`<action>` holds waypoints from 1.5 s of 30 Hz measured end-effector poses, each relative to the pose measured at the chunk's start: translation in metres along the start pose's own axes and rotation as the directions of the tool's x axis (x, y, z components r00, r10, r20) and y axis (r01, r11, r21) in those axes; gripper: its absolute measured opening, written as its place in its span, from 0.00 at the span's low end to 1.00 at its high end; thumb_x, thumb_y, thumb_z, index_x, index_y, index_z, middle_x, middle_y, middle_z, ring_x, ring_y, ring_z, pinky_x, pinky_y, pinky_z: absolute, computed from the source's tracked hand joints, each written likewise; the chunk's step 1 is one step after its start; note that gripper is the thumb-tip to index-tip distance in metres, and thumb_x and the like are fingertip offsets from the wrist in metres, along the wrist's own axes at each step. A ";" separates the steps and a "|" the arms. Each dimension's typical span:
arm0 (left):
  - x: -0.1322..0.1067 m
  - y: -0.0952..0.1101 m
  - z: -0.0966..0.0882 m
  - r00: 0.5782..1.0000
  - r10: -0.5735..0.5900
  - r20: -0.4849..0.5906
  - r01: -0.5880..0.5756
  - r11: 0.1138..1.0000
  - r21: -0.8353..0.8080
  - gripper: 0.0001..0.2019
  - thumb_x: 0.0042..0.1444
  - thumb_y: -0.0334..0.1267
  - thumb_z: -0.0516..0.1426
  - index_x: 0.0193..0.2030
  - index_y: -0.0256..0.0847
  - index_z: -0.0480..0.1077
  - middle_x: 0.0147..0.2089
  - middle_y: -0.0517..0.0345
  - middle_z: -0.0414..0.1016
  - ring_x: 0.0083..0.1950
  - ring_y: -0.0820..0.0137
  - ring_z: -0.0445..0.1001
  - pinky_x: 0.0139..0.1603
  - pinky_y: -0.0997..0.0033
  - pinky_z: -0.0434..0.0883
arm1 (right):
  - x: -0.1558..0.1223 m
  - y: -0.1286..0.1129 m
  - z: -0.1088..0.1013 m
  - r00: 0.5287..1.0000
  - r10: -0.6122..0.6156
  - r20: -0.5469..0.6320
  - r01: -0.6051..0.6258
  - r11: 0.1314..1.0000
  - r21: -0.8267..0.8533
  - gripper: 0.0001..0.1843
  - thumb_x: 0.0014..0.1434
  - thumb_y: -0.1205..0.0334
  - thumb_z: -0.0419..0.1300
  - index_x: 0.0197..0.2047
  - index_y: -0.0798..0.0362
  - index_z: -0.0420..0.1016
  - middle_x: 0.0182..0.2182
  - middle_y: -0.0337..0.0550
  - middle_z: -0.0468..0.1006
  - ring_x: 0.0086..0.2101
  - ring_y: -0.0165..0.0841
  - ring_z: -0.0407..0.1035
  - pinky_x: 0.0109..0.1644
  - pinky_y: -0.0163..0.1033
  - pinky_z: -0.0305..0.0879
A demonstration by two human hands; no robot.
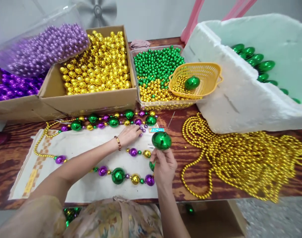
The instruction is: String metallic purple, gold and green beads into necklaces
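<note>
Right hand (164,165) pinching a large green bead (161,140) up above the table's (7,158) wood; left hand (129,134) stretched across the white cloth (86,145), fingers loosely spread on small purple beads (141,130), beside the strung necklace (111,120); gold bead strands (240,155) heaped right

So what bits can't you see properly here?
- Head view: the thread or needle by the green ball is too thin to make out.
- The purple beads under the left hand are partly covered by its fingers.
- The right hand hides part of another green bead.
</note>
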State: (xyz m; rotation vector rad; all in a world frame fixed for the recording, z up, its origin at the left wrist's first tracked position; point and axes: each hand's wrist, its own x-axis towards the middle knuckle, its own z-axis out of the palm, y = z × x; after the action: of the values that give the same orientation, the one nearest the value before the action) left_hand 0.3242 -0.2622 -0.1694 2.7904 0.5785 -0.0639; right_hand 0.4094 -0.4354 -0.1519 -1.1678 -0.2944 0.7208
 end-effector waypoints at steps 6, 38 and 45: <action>-0.031 -0.004 -0.019 0.887 -0.430 -0.170 0.088 0.518 -0.851 0.07 0.59 0.35 0.58 0.44 0.40 0.73 0.42 0.52 0.76 0.43 0.66 0.75 0.48 0.64 0.72 | 0.001 0.005 0.004 0.995 0.008 0.101 0.006 0.990 -0.141 0.09 0.57 0.59 0.64 0.29 0.54 0.73 0.20 0.36 0.74 0.20 0.27 0.67 0.24 0.31 0.60; -0.101 -0.027 -0.064 0.773 -0.635 0.005 -0.321 -0.398 -0.859 0.08 0.54 0.36 0.65 0.41 0.38 0.77 0.38 0.56 0.78 0.38 0.67 0.81 0.50 0.59 0.78 | -0.005 -0.010 0.027 0.838 0.135 0.528 0.177 0.849 -0.498 0.12 0.60 0.59 0.61 0.26 0.53 0.73 0.15 0.34 0.70 0.18 0.28 0.64 0.25 0.33 0.60; -0.109 -0.030 -0.059 0.753 -0.658 0.010 -0.337 -0.399 -0.852 0.06 0.56 0.37 0.64 0.38 0.38 0.76 0.41 0.54 0.79 0.39 0.67 0.81 0.54 0.56 0.76 | -0.010 -0.002 0.030 0.853 0.134 0.504 0.159 0.853 -0.497 0.12 0.61 0.57 0.61 0.27 0.53 0.74 0.15 0.34 0.70 0.18 0.28 0.65 0.25 0.33 0.61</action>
State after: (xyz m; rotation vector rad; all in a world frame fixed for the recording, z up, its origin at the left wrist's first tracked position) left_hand 0.2116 -0.2599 -0.1103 0.6327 0.6971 0.9104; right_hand 0.3861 -0.4204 -0.1369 -1.4642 -1.0175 0.9808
